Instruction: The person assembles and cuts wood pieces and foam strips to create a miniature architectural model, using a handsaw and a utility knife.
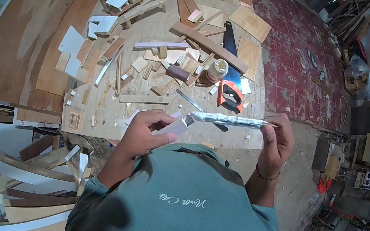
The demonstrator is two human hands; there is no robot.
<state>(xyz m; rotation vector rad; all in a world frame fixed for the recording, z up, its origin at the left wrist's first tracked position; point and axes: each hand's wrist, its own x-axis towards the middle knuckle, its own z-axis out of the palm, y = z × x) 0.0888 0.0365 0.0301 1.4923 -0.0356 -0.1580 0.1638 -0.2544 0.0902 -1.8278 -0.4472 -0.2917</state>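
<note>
My left hand (148,131) is closed around a pale lilac-white wood piece (173,128), thumb lying along it. Fingers of my right hand (279,137) pinch the right end of a long thin stick (232,120) with a shiny, whitish, uneven surface. The stick lies nearly level in front of my chest, its left tip right at the dark end of the wood piece. Beyond it stand a jar (216,70) with a pale crusted top and a handsaw (230,96) with an orange and black handle. A metal ruler-like strip (192,101) lies behind the stick.
Wood offcuts (175,56) and small blocks cover the middle of the worktable (101,126). Assembled wood and white pieces (77,47) stand at the left, by a large board (19,31). Curved wooden parts (31,168) lie lower left. Red flooring (296,55) stretches to the right.
</note>
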